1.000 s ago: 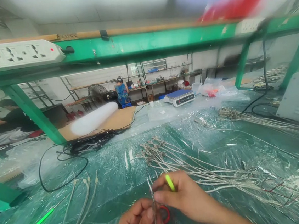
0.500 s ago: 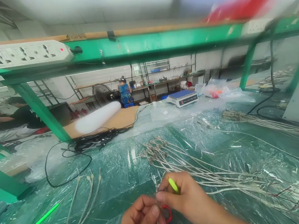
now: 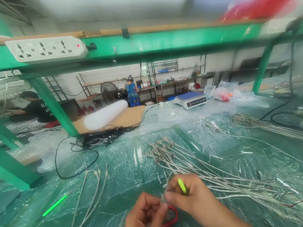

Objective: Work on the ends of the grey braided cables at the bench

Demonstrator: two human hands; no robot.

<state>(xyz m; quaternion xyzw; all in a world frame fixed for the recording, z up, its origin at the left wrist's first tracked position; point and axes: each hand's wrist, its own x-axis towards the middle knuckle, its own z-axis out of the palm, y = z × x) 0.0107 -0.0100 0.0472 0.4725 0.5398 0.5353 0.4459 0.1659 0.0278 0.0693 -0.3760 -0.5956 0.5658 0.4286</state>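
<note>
My left hand (image 3: 147, 215) is closed, pinching the end of a thin braided cable (image 3: 163, 197) between thumb and fingertips. Right against it, my right hand (image 3: 189, 196) pinches the same cable. A short yellow-green handle (image 3: 182, 186) also sticks up between its fingers; the rest of that tool is hidden. Red-handled scissors (image 3: 175, 215) lie below my hands, blades out of sight. Beyond my hands, a bundle of grey cables (image 3: 189, 167) with connector ends runs off to the right. A few more cables (image 3: 93, 195) lie at the left, near a bright green handle (image 3: 55, 205) with a thin shaft.
Clear plastic sheeting (image 3: 125, 174) covers the green bench. Coiled black cable (image 3: 102, 136), a white roll (image 3: 105, 114) and a blue-topped scale (image 3: 190, 100) stand farther back. A green frame (image 3: 160, 42) with a power strip (image 3: 47, 48) spans above. Other people sit beyond.
The whole view has shifted, so the bench things appear farther right. My hands stay together on the cable, with small finger movements.
</note>
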